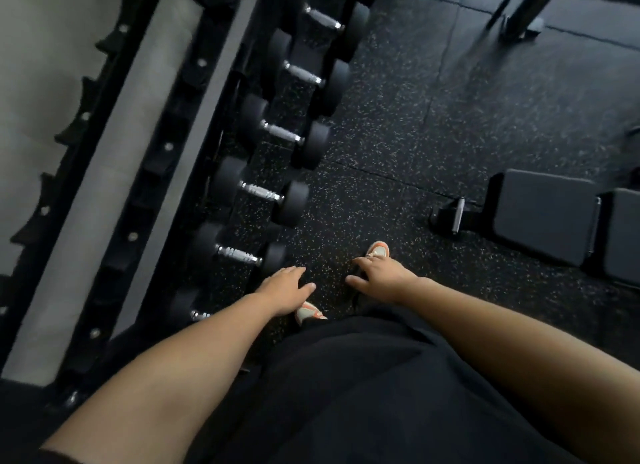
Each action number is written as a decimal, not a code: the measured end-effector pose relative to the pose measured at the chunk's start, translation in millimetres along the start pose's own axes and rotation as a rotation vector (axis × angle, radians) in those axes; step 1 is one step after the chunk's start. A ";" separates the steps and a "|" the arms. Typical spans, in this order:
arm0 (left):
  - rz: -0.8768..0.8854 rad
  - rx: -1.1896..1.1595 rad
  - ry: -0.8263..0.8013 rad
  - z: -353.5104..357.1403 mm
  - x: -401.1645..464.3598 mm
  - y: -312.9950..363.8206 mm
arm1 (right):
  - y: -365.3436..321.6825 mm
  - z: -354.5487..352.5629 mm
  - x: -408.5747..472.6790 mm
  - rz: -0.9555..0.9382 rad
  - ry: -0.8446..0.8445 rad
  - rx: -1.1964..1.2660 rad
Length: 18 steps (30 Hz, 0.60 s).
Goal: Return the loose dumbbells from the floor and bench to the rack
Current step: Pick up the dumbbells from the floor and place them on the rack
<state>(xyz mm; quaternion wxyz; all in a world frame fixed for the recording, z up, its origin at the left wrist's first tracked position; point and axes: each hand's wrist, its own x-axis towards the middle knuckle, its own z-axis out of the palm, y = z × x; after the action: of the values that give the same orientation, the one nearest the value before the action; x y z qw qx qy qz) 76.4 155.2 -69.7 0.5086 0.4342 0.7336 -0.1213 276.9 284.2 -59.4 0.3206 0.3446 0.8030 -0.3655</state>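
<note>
A black dumbbell rack runs up the left side, seen from above. Several black dumbbells with chrome handles lie in a row on its lowest tier; one sits just left of my left hand. My left hand hangs open with fingers spread, holding nothing, right beside that dumbbell's near head. My right hand is also open and empty, over the floor a little to the right. A padded bench stands at the right; no dumbbell shows on it.
Black speckled rubber floor lies between rack and bench. The bench's front foot with a chrome roller juts toward me. Another machine's frame is at the top right. My shoes stand below my hands. A pale wall is behind the rack.
</note>
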 end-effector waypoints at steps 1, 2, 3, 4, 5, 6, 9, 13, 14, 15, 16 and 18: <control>0.000 0.024 -0.010 -7.7 6.4 10.7 | 9.6 -7.8 0.4 0.001 0.012 0.021; 0.003 0.053 -0.021 -16.3 14.1 23.2 | 20.4 -16.3 0.0 0.008 0.026 0.052; 0.012 0.087 -0.032 -25.7 23.1 39.0 | 33.6 -25.3 -0.5 0.018 0.038 0.089; 0.020 0.118 -0.044 -34.8 31.3 55.2 | 46.2 -33.6 -2.0 0.024 0.046 0.111; 0.035 0.147 -0.048 -44.3 40.0 72.5 | 59.6 -40.9 -2.0 0.024 0.056 0.119; 0.051 0.171 -0.050 -54.3 49.0 89.9 | 72.4 -48.6 -1.5 0.023 0.057 0.113; 0.121 0.235 -0.032 -79.8 78.9 140.5 | 108.5 -70.5 1.1 0.054 0.059 0.154; 0.204 0.361 -0.047 -105.6 103.7 201.0 | 143.7 -97.1 1.1 0.106 0.117 0.254; 0.217 0.392 -0.064 -112.6 109.9 213.4 | 151.2 -104.2 1.8 0.117 0.128 0.273; 0.230 0.419 -0.080 -120.1 116.5 224.8 | 158.9 -111.1 3.3 0.130 0.135 0.296; 0.238 0.432 -0.095 -128.8 123.2 235.4 | 166.4 -118.5 5.3 0.142 0.141 0.319; 0.250 0.441 -0.110 -146.6 137.8 252.9 | 179.3 -134.4 10.5 0.164 0.151 0.345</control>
<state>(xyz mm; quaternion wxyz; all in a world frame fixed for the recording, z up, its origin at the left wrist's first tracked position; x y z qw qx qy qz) 160.2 466.9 -54.0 0.4520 0.6145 0.6012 -0.2380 377.0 484.9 -62.2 0.2243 0.4849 0.7196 -0.4436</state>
